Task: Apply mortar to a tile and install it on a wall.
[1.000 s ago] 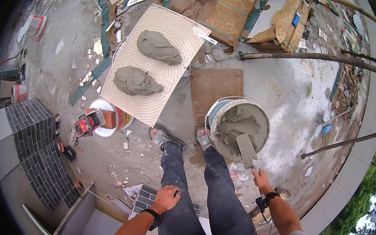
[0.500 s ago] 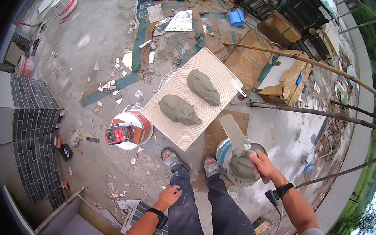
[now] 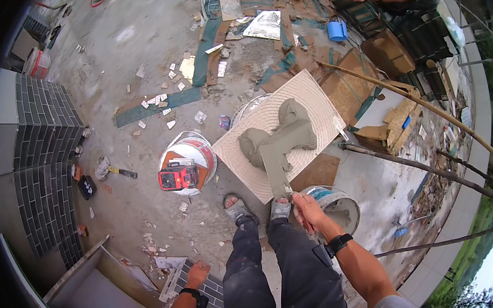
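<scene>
- Right hand (image 3: 309, 212): fingers clamped on handle of a trowel (image 3: 276, 169), reddish bit of handle showing below the fist.
- Trowel: long flat rectangular blade, coated grey, reaching over the tile; runs into the mortar in view, exact edge between them hard to see.
- Mortar (image 3: 296, 123): grey, thick, smooth-smeared, two lumps joined by a spread band, lying on the tile.
- Tile (image 3: 326, 112): big pale beige rectangle, ribbed face up, curved concentric grooves; small white strip near right corner.
- Left hand (image 3: 198, 274): near dark brick-pattern panel (image 3: 211, 290), nothing seen held; can't tell if fingers are apart or together.
- Mortar bucket (image 3: 320, 193): round, blue-and-white printed side, more grey mortar inside, just beside right hand.
- White bucket (image 3: 206, 157): red printed label, too blurred to read; red-and-black boxy device (image 3: 178, 176) on top.
- Black pouch (image 3: 87, 187): light marking, unreadable; hammer (image 3: 122, 172) with yellow on its handle nearby.
- Cardboard (image 3: 321, 171): plain brown, flat, partly under tile.
</scene>
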Action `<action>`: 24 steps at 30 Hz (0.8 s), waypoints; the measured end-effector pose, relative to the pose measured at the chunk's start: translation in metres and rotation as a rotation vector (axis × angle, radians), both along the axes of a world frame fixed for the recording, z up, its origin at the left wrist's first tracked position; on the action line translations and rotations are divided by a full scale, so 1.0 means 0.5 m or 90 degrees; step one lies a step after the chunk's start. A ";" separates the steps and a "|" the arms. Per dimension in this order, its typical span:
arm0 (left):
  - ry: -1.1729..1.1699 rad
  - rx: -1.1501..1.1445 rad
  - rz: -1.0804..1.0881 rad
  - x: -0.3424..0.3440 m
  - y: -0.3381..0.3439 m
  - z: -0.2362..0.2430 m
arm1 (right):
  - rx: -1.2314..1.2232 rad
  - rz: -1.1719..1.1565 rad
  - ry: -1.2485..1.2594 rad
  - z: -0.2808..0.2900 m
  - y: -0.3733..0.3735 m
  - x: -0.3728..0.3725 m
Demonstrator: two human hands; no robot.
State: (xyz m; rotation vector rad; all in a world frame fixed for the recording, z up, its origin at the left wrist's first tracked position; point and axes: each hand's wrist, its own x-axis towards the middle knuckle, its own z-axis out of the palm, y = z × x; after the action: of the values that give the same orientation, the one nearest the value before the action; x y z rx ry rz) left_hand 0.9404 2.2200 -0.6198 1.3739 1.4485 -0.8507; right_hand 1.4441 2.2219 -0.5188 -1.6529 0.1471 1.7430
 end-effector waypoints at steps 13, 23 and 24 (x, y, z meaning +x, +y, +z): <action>-0.333 0.028 0.439 0.475 0.196 -0.081 | -0.003 0.781 -0.846 -0.063 -0.020 0.291; -0.356 -0.222 0.701 0.574 0.184 -0.081 | -0.044 0.073 -0.051 -0.050 -0.104 0.042; -0.370 -0.257 0.701 0.585 0.183 -0.072 | -0.026 0.164 -0.100 -0.063 -0.124 0.031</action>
State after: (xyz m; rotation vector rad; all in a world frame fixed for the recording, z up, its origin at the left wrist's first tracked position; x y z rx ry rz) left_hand 1.2330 2.3116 -0.6560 0.3161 1.2036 0.0100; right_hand 1.4594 2.1598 -0.5501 -1.8987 -0.1089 1.7951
